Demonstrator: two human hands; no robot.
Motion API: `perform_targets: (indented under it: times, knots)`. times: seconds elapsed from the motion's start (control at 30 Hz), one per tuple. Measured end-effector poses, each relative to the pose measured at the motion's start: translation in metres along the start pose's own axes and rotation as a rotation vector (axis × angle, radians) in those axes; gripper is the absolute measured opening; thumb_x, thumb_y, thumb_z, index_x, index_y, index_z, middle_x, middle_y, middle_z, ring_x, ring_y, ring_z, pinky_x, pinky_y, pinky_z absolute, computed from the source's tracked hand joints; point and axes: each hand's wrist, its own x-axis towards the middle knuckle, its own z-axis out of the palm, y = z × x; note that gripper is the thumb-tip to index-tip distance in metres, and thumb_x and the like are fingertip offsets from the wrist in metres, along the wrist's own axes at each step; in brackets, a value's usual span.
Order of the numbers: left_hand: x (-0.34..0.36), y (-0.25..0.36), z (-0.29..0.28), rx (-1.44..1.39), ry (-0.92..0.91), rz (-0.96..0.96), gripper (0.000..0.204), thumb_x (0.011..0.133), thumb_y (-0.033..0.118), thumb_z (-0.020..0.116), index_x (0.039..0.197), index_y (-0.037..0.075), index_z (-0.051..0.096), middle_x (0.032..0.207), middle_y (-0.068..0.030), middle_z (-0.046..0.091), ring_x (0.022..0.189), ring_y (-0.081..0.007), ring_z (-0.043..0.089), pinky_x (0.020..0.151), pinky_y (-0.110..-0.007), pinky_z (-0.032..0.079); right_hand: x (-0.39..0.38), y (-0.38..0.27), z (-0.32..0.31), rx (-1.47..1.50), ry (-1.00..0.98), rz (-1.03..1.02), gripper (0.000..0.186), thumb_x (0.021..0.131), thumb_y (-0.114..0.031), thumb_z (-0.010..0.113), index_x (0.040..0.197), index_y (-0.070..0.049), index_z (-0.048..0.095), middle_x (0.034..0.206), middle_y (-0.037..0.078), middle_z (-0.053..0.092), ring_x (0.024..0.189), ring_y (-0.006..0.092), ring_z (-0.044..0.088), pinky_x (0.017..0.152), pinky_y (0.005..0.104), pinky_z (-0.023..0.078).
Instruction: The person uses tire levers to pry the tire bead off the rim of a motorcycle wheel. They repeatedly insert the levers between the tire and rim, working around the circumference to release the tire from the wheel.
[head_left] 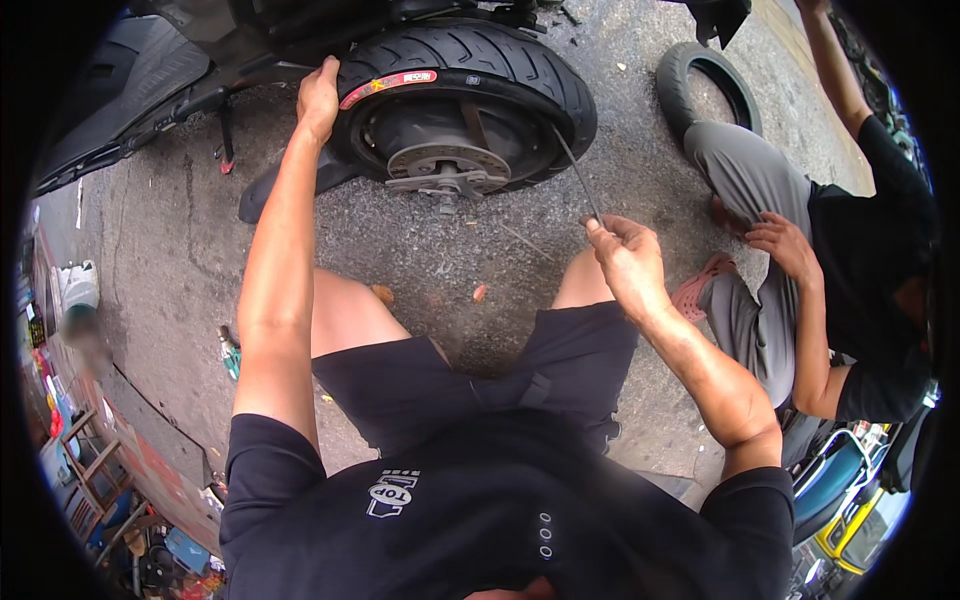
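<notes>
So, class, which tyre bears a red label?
The tyre around the wheel at the person's left hand: the red label curves along its sidewall. The loose tyre near the co-worker's grey-trousered knee shows none.

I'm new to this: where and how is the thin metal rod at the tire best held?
The rod is probably best gripped at its near end, from the person's side, as the right hand does: it is long and thin, slants toward the person, and its far end is at the edge of the tire.
</notes>
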Motion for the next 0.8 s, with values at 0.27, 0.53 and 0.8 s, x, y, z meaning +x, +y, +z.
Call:
perform_targets:
  times: [0.27, 0.53, 0.8]
  knots:
    - [-0.025, 0.028, 0.011, -0.087, -0.012, 0.001, 0.057, 0.102, 0.044, 0.056, 0.122, -0.008, 0.07, 0.115, -0.0153, 0.074, 0.106, -0.021, 0.066, 0.099, -0.034, 0.047, -0.021, 0.029, 0.038, 0.46, 0.012, -0.069, 0.023, 0.104, -0.011, 0.063, 0.113, 0.01, 0.066, 0.069, -0.007, 0.057, 0.056, -0.0011, 0.042, 0.046, 0.0215, 0.028]
    - [-0.019, 0.029, 0.014, -0.108, -0.005, 0.006, 0.057, 0.102, 0.043, 0.057, 0.122, -0.009, 0.07, 0.115, -0.0163, 0.074, 0.106, -0.0215, 0.066, 0.099, -0.034, 0.047, -0.024, 0.033, 0.037, 0.496, 0.077, -0.011, 0.027, 0.102, -0.013, 0.066, 0.114, 0.011, 0.067, 0.064, -0.007, 0.056, 0.054, -0.0008, 0.04, 0.046, 0.0228, 0.027]
    - [-0.004, 0.021, 0.012, -0.12, 0.012, -0.014, 0.058, 0.1, 0.043, 0.06, 0.114, -0.013, 0.069, 0.112, -0.0183, 0.073, 0.103, -0.023, 0.066, 0.098, -0.035, 0.047, -0.025, 0.031, 0.059, 0.528, 0.158, -0.025, 0.022, 0.1, -0.012, 0.067, 0.107, 0.009, 0.071, 0.062, -0.008, 0.054, 0.055, -0.0003, 0.041, 0.047, 0.0248, 0.031]
